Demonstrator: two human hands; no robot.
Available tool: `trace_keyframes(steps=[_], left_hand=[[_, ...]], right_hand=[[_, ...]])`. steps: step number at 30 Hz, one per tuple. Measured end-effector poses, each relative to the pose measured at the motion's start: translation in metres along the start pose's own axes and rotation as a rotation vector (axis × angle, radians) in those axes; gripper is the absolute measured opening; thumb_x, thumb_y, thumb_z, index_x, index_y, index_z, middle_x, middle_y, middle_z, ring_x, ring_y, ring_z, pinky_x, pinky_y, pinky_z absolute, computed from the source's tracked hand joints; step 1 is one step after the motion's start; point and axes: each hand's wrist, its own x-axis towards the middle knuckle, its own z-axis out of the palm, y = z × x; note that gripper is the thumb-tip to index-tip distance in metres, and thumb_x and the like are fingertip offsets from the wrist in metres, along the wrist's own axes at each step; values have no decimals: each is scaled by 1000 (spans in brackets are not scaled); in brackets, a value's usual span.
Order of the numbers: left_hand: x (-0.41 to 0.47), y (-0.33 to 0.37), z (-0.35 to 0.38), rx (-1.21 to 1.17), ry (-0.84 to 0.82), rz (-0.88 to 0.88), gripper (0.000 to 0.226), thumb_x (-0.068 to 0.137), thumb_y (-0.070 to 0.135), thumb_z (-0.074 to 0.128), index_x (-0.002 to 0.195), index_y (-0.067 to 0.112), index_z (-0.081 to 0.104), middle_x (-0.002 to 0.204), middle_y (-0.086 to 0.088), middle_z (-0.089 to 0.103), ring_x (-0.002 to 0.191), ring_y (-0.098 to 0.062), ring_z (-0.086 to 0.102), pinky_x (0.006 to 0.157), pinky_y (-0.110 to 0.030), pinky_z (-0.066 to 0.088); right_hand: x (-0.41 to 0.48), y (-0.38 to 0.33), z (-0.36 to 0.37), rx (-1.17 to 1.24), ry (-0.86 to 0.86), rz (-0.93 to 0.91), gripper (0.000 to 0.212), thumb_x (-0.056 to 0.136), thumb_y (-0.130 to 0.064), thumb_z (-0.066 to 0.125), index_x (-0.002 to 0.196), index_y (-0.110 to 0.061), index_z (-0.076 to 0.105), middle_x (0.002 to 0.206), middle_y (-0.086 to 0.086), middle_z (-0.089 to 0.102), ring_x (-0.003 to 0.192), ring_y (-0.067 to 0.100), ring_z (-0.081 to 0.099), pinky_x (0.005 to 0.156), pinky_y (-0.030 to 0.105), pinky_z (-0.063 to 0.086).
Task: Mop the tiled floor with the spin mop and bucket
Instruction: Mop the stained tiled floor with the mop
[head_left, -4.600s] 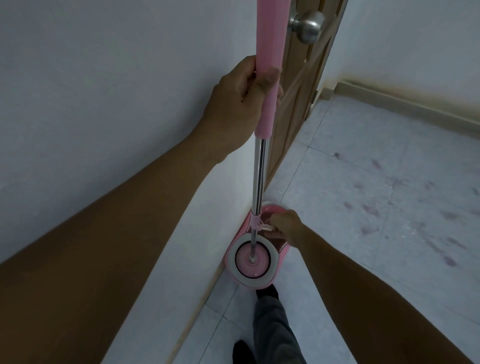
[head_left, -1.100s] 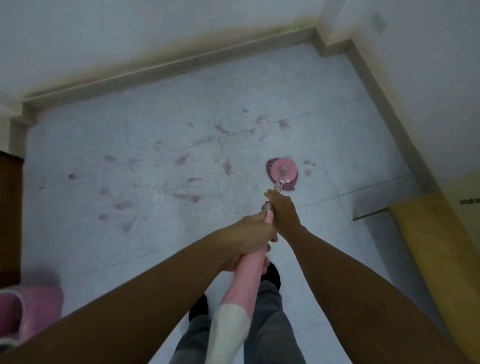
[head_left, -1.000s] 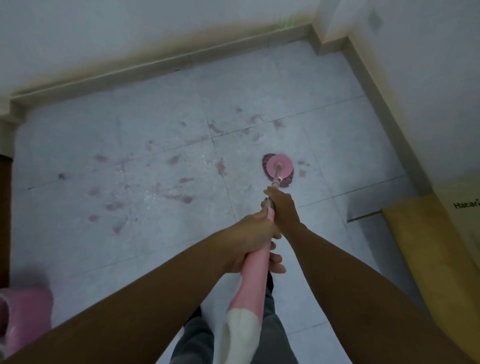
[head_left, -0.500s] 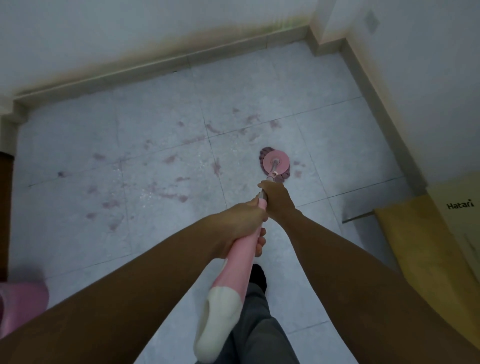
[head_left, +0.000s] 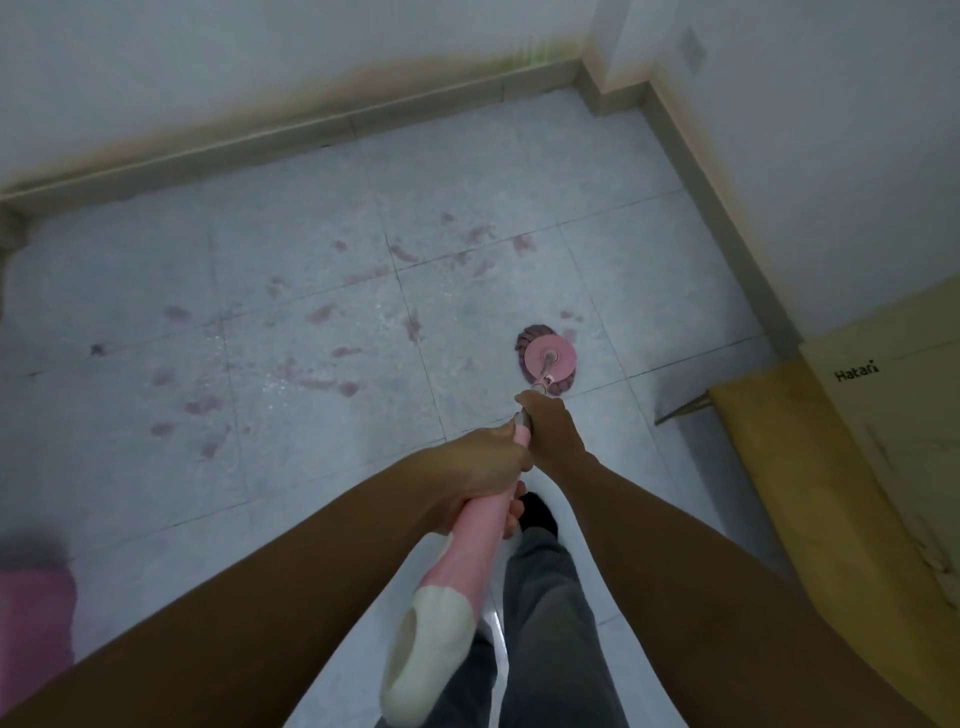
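The pink spin mop head (head_left: 549, 358) lies flat on the pale tiled floor (head_left: 291, 322), right of centre, with dark mop strands showing under its disc. Its pink handle (head_left: 475, 535) with a white end cap runs back toward me. My left hand (head_left: 480, 470) is wrapped around the pink grip. My right hand (head_left: 545, 423) is closed on the shaft just ahead of it, nearer the mop head. Purple stains (head_left: 317, 382) are scattered over the tiles left of the mop. The pink bucket (head_left: 31, 618) shows partly at the lower left edge.
A yellow cardboard box (head_left: 852, 467) with black lettering lies against the right wall. Skirting runs along the back wall (head_left: 311, 124) and the right wall. My grey trouser leg (head_left: 545, 623) and a dark foot are below the hands.
The mop was lifted out of the bucket by the door and put down on the stained floor. Over the last second the mop head has shifted only slightly on the tiles; both hands keep their grip.
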Motion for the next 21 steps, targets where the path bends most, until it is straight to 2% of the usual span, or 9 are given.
trace_keyframes(steps=[2, 6, 10, 13, 17, 21], left_hand=[[10, 13, 3, 25, 8, -4, 23, 98, 22, 52, 116, 30, 41, 75, -9, 56, 48, -15, 54, 44, -22, 50], [35, 53, 9, 47, 13, 12, 24, 98, 24, 53, 116, 34, 41, 79, -9, 56, 48, -15, 55, 45, -23, 51], [70, 102, 20, 37, 11, 28, 13, 99, 28, 53, 107, 34, 45, 84, -10, 56, 51, -16, 55, 45, -23, 50], [97, 137, 29, -14, 5, 38, 6, 100, 30, 51, 98, 35, 48, 89, -13, 56, 54, -18, 55, 47, -26, 51], [124, 171, 34, -206, -29, 31, 23, 99, 21, 52, 116, 35, 47, 90, -15, 56, 51, -18, 55, 46, -25, 52], [134, 189, 33, -317, -60, 23, 40, 100, 19, 51, 132, 41, 43, 79, -14, 58, 42, -15, 52, 40, -21, 49]], right_hand=[[14, 7, -5, 16, -5, 19, 36, 88, -26, 47, 118, -7, 57, 117, 18, 62, 103, 31, 60, 96, 47, 51], [56, 19, -26, -53, 91, -71, 34, 90, -12, 56, 122, -2, 60, 114, 18, 66, 103, 32, 63, 89, 44, 53], [113, 34, -64, -13, 101, -48, 35, 89, -16, 56, 122, -3, 59, 116, 17, 65, 103, 34, 64, 90, 46, 53], [151, 45, -89, -77, 161, -91, 35, 88, -15, 61, 120, -2, 60, 118, 17, 67, 101, 35, 65, 88, 46, 55], [197, 54, -115, -130, 201, -119, 39, 86, -16, 63, 123, -5, 61, 126, 12, 65, 105, 34, 65, 89, 42, 54], [218, 56, -125, -72, 211, -91, 38, 84, -13, 65, 121, -4, 62, 116, 16, 69, 99, 32, 67, 85, 42, 56]])
